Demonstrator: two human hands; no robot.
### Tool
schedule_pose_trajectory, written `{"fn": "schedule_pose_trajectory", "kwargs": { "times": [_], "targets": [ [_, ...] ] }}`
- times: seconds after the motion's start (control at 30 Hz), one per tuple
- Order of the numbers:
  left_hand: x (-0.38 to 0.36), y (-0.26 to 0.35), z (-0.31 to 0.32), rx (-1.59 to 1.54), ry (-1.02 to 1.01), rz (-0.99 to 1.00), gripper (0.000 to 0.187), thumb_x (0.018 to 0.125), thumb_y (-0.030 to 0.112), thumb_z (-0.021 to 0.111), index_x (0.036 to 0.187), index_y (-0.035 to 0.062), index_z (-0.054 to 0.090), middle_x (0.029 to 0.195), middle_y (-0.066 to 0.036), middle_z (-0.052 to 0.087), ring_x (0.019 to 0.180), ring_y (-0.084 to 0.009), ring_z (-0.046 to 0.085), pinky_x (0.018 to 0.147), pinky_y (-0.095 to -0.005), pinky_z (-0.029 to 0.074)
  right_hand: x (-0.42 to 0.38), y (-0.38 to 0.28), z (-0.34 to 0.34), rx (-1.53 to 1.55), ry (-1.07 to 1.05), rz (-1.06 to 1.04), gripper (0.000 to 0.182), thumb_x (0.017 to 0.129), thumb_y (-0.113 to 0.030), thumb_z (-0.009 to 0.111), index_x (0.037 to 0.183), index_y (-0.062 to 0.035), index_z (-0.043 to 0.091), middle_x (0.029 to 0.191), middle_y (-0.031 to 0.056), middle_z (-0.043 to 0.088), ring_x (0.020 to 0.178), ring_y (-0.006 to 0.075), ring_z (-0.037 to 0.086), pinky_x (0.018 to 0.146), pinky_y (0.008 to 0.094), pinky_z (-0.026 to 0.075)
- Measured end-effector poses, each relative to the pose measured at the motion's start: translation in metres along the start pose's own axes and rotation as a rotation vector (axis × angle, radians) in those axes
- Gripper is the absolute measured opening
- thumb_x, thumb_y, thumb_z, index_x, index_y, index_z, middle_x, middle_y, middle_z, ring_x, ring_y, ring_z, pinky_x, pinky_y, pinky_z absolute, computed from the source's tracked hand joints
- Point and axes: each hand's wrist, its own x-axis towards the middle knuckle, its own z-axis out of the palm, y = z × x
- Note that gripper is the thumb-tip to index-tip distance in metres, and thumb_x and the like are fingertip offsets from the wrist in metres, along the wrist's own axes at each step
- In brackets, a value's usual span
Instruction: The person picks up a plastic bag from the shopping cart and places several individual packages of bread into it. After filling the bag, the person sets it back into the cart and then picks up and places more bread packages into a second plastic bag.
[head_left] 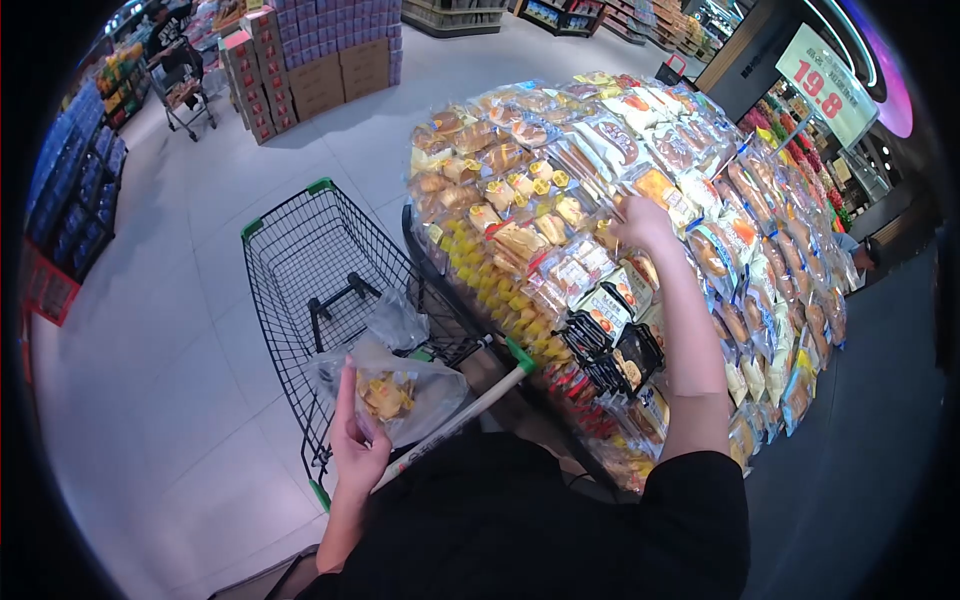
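Note:
My left hand point(358, 440) holds a clear plastic bag point(435, 395) by its edge, over the cart's handle end. Inside the bag lie several small yellow-wrapped snacks point(387, 394). Far out over a display of packaged bread point(520, 160), my right hand point(645, 222) reaches down among the packs, its fingers bent. Whatever is between those fingers is hidden. Just beside it are small wrapped pastries point(570, 210) and a pack with a yellow cake point(655, 185). Closer to me sit black-framed boxes point(605, 310) and an opened-looking black tray point(637, 358).
A black wire shopping cart point(265, 290) with green corners stands against the display's left side, another plastic bag point(398, 322) inside it. Stacked cartons point(315, 90) rise at the back. A person with a cart point(185, 95) is at upper left. A price sign point(825, 88) hangs at right.

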Motion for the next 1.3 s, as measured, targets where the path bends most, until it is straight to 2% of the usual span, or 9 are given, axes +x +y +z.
{"fn": "schedule_pose_trajectory", "kwargs": {
  "times": [0.23,0.33,0.37,0.4,0.5,0.63,0.93,1.03,1.3],
  "targets": [
    [0.000,0.000,0.004,0.002,-0.003,0.016,0.085,0.071,-0.017,0.034,0.155,-0.0085,0.018,0.163,-0.020,0.022,0.150,-0.0230,0.024,0.118,-0.0309,0.021,0.032,0.022,0.061,-0.063,-0.049,0.036,0.060,0.066,-0.029,0.081,0.116,-0.0061,0.058,0.110,0.0187,0.069,0.108,0.0337,0.066,0.089,0.0426,0.052],
    [0.002,0.002,0.004,-0.016,-0.005,-0.004,0.084,0.072,-0.018,0.034,0.155,-0.0084,0.018,0.163,-0.020,0.022,0.150,-0.0228,0.024,0.119,-0.0315,0.021,0.039,0.037,0.062,0.039,0.031,0.017,0.059,0.063,-0.027,0.082,0.113,-0.0051,0.059,0.107,0.0187,0.070,0.105,0.0353,0.066,0.087,0.0432,0.052],
    [0.002,0.003,0.004,-0.022,-0.012,0.001,0.084,0.073,-0.018,0.034,0.155,-0.0084,0.018,0.163,-0.020,0.022,0.150,-0.0226,0.023,0.119,-0.0317,0.021,0.040,0.042,0.061,0.064,0.087,-0.005,0.055,0.061,-0.024,0.084,0.106,-0.0055,0.058,0.095,0.0139,0.069,0.090,0.0309,0.067,0.079,0.0389,0.053],
    [0.002,0.003,0.005,-0.020,-0.013,0.000,0.084,0.073,-0.018,0.034,0.155,-0.0084,0.018,0.163,-0.020,0.022,0.150,-0.0226,0.023,0.119,-0.0317,0.021,0.042,0.045,0.056,0.066,0.086,-0.004,0.055,0.061,-0.024,0.084,0.106,-0.0055,0.058,0.095,0.0139,0.069,0.090,0.0309,0.067,0.079,0.0389,0.053],
    [0.003,0.003,0.007,-0.025,-0.013,-0.009,0.084,0.073,-0.018,0.034,0.155,-0.0079,0.018,0.163,-0.020,0.022,0.150,-0.0224,0.024,0.119,-0.0318,0.021,0.049,0.058,0.042,0.522,-0.005,-0.038,0.045,0.064,-0.007,0.082,0.098,-0.0076,0.054,0.078,-0.0013,0.057,0.070,0.0098,0.055,0.066,0.0252,0.047],
    [0.003,0.002,0.008,-0.002,-0.014,0.007,0.083,0.075,-0.018,0.034,0.155,-0.0071,0.018,0.163,-0.019,0.022,0.150,-0.0225,0.025,0.118,-0.0315,0.022,0.037,0.061,0.017,0.957,-0.106,-0.211,0.046,0.068,-0.003,0.082,0.106,-0.0083,0.056,0.078,-0.0067,0.051,0.069,0.0042,0.048,0.063,0.0219,0.043],
    [0.003,0.001,0.008,-0.038,-0.008,0.012,0.081,0.077,-0.017,0.035,0.155,-0.0070,0.017,0.163,-0.018,0.022,0.149,-0.0210,0.027,0.119,-0.0321,0.022,-0.005,0.015,-0.035,1.126,0.000,-0.426,0.056,0.076,0.000,0.080,0.123,-0.0089,0.052,0.096,-0.0032,0.060,0.090,0.0075,0.057,0.085,0.0238,0.051],
    [0.001,-0.001,0.004,-0.024,-0.002,0.027,0.082,0.077,-0.017,0.035,0.155,-0.0070,0.017,0.163,-0.018,0.022,0.149,-0.0209,0.026,0.119,-0.0322,0.021,-0.004,0.015,-0.037,1.322,0.002,-0.404,0.055,0.076,-0.001,0.080,0.123,-0.0098,0.052,0.103,-0.0009,0.065,0.096,0.0091,0.061,0.085,0.0241,0.051],
    [-0.002,0.005,0.005,-0.027,0.021,0.048,0.083,0.075,-0.017,0.035,0.156,-0.0066,0.018,0.163,-0.018,0.023,0.149,-0.0206,0.027,0.118,-0.0317,0.022,-0.022,-0.007,-0.043,1.351,-0.058,-0.456,0.054,0.078,0.003,0.078,0.123,-0.0072,0.051,0.099,0.0002,0.066,0.089,0.0090,0.062,0.083,0.0247,0.050]
  ]
}}
